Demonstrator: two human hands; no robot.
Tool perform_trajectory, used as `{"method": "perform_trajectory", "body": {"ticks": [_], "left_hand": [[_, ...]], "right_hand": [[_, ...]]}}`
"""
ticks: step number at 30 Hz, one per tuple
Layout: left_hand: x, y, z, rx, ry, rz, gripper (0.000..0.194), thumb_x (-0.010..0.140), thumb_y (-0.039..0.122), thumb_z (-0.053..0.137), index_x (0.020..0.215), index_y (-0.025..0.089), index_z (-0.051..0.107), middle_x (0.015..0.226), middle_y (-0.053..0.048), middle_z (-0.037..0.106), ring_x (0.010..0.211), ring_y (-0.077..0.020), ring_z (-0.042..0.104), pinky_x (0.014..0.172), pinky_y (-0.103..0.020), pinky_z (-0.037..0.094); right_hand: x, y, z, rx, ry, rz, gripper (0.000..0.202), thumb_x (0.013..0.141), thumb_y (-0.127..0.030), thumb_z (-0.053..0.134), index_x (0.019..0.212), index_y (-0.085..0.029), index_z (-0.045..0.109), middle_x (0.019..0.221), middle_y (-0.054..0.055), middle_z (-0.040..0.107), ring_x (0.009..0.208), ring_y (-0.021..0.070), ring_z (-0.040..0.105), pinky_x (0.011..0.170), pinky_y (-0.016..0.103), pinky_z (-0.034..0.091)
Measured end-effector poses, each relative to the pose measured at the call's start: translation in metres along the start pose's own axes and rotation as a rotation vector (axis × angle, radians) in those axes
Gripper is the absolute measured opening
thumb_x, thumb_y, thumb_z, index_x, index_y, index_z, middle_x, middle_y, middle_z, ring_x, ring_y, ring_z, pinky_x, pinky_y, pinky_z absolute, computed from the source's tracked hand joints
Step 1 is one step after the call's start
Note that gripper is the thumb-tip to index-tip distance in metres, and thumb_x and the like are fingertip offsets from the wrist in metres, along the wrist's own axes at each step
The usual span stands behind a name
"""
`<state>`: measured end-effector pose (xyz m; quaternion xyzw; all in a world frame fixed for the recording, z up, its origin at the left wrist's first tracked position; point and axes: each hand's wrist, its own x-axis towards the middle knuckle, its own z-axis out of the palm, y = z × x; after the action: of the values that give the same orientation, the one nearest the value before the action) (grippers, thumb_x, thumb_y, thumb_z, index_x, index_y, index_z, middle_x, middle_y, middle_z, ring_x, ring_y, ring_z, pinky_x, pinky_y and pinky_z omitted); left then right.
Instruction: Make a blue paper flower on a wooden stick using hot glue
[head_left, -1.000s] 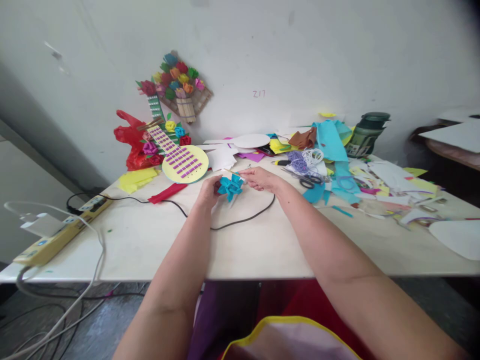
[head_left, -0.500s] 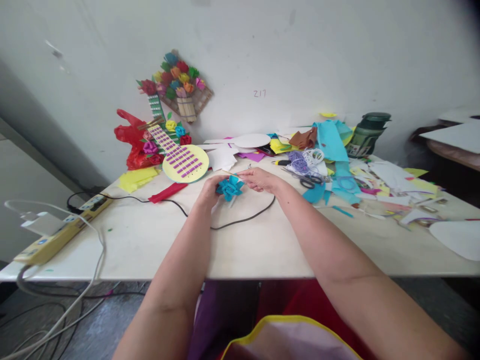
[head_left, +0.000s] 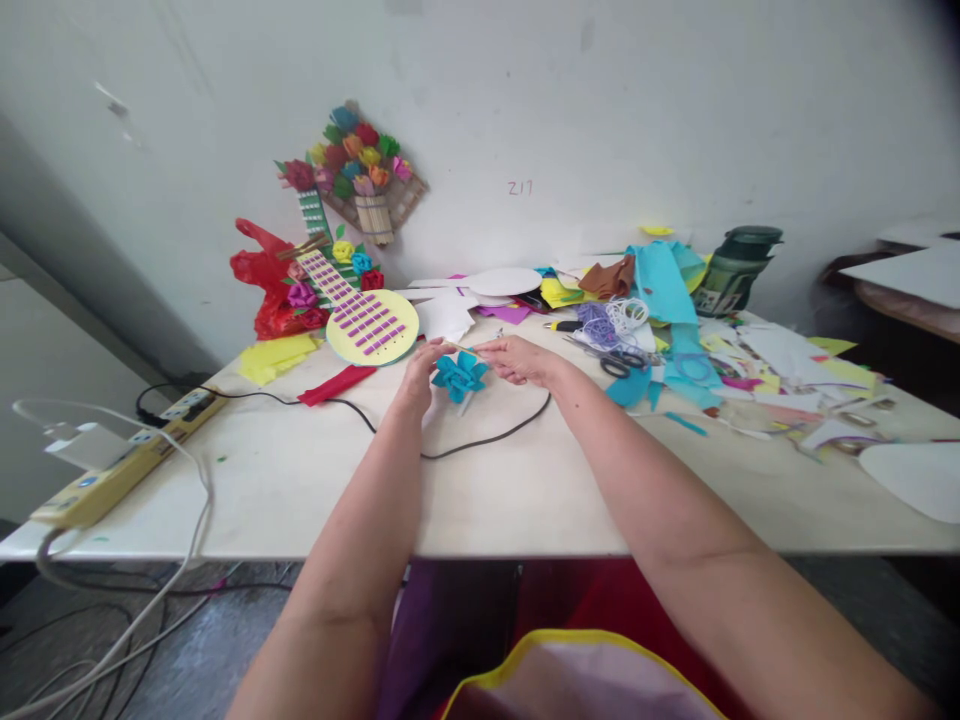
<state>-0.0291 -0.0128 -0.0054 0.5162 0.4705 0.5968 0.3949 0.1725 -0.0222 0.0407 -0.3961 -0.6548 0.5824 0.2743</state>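
Blue flower between two hands, thin stick across its top

The blue flower [head_left: 460, 376], its folded petals spread, is at the middle of the clock, over the white table [head_left: 525, 500]; whether it rests there I cannot tell. Along its twelve o'clock edge runs a thin stick [head_left: 464, 349]. At three o'clock, the right hand [head_left: 517, 358] has its fingers closed, pinching the stick's near end. At nine o'clock, the left hand [head_left: 424, 370] bends its fingers to the other end; whether they grip it or touch the petals I cannot tell. Toward six o'clock curves a black cable [head_left: 495, 443].

Farther out at nine lies a red strip [head_left: 335, 385], and at ten a yellow disc [head_left: 373, 328] with rows of purple bars. A many-coloured flower bouquet [head_left: 367, 165] is against the wall at eleven, a white oval piece [head_left: 502, 282] lies at one, purple yarn [head_left: 598, 325] between two and three. Dark-handled scissors [head_left: 621, 363] lie at three, with paper scraps [head_left: 780, 350] well beyond them
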Motion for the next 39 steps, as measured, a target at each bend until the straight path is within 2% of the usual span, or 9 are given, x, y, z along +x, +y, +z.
{"method": "perform_trajectory", "body": {"ticks": [4, 10, 12, 15, 17, 20, 24, 30, 39], "left_hand": [[0.007, -0.005, -0.004, -0.028, 0.197, 0.023, 0.024, 0.073, 0.040, 0.057, 0.079, 0.022, 0.071, 0.127, -0.005, 0.061, 0.127, -0.0279, 0.045, 0.103, -0.041, 0.034], [0.010, -0.009, -0.009, -0.038, 0.329, 0.139, 0.025, 0.073, 0.043, 0.063, 0.078, 0.020, 0.072, 0.134, -0.008, 0.057, 0.134, -0.0283, 0.040, 0.109, -0.041, 0.029], [0.011, -0.012, -0.010, -0.064, 0.383, 0.168, 0.024, 0.070, 0.042, 0.067, 0.070, 0.019, 0.069, 0.128, -0.010, 0.061, 0.128, -0.0284, 0.047, 0.107, -0.040, 0.032], [0.009, -0.011, -0.009, -0.118, 0.390, 0.121, 0.028, 0.062, 0.043, 0.073, 0.065, 0.018, 0.062, 0.100, -0.010, 0.071, 0.106, -0.0274, 0.061, 0.096, -0.039, 0.042], [0.005, -0.006, -0.006, -0.122, 0.276, 0.105, 0.032, 0.063, 0.047, 0.073, 0.071, 0.018, 0.064, 0.088, -0.008, 0.072, 0.099, -0.0256, 0.063, 0.089, -0.037, 0.045], [-0.002, 0.002, 0.000, -0.158, 0.022, -0.057, 0.044, 0.065, 0.056, 0.069, 0.086, 0.018, 0.067, 0.079, -0.007, 0.071, 0.082, -0.0230, 0.065, 0.072, -0.033, 0.047], [-0.009, 0.009, 0.005, -0.183, -0.176, -0.082, 0.033, 0.058, 0.042, 0.073, 0.077, 0.015, 0.069, 0.074, -0.006, 0.069, 0.067, -0.0175, 0.062, 0.059, -0.026, 0.043], [-0.013, 0.015, 0.005, -0.185, -0.253, -0.152, 0.028, 0.056, 0.035, 0.074, 0.074, 0.014, 0.068, 0.065, -0.005, 0.067, 0.055, -0.0152, 0.059, 0.051, -0.026, 0.042], [-0.014, 0.012, 0.005, -0.114, -0.273, -0.178, 0.030, 0.058, 0.038, 0.078, 0.070, 0.012, 0.068, 0.059, -0.005, 0.065, 0.046, -0.0128, 0.056, 0.046, -0.024, 0.039]], "right_hand": [[0.000, 0.000, 0.000, 0.010, 0.015, 0.008, 0.039, 0.093, -0.021, 0.051, 0.131, -0.015, 0.055, 0.049, -0.011, 0.029, 0.037, 0.0022, 0.025, 0.037, 0.014, 0.014], [0.001, 0.001, -0.001, 0.003, 0.013, 0.010, 0.041, 0.093, -0.020, 0.049, 0.134, -0.014, 0.052, 0.050, -0.011, 0.030, 0.037, 0.0021, 0.025, 0.037, 0.013, 0.015], [0.001, 0.001, -0.001, 0.005, 0.007, 0.004, 0.041, 0.093, -0.020, 0.049, 0.134, -0.014, 0.052, 0.050, -0.011, 0.030, 0.037, 0.0020, 0.025, 0.037, 0.013, 0.015], [0.001, 0.003, -0.002, 0.007, 0.002, -0.003, 0.040, 0.093, -0.020, 0.050, 0.133, -0.014, 0.053, 0.050, -0.011, 0.030, 0.037, 0.0020, 0.025, 0.037, 0.013, 0.015], [0.002, 0.004, -0.003, 0.007, -0.004, -0.010, 0.040, 0.093, -0.021, 0.050, 0.132, -0.014, 0.054, 0.050, -0.011, 0.029, 0.037, 0.0021, 0.025, 0.037, 0.013, 0.015], [0.002, 0.004, -0.003, 0.010, -0.011, -0.016, 0.039, 0.093, -0.021, 0.049, 0.131, -0.014, 0.054, 0.050, -0.011, 0.028, 0.037, 0.0021, 0.024, 0.037, 0.013, 0.015], [0.003, 0.005, -0.003, 0.008, -0.011, -0.018, 0.038, 0.094, -0.022, 0.048, 0.131, -0.016, 0.055, 0.049, -0.011, 0.027, 0.036, 0.0021, 0.023, 0.036, 0.013, 0.015], [0.004, 0.006, -0.002, 0.009, -0.022, -0.001, 0.041, 0.095, -0.023, 0.046, 0.135, -0.017, 0.052, 0.047, -0.011, 0.030, 0.035, 0.0027, 0.022, 0.035, 0.013, 0.016], [0.000, 0.002, 0.003, 0.000, -0.018, 0.015, 0.043, 0.094, -0.020, 0.046, 0.137, -0.016, 0.050, 0.046, -0.011, 0.031, 0.034, 0.0029, 0.023, 0.034, 0.013, 0.017]]}}
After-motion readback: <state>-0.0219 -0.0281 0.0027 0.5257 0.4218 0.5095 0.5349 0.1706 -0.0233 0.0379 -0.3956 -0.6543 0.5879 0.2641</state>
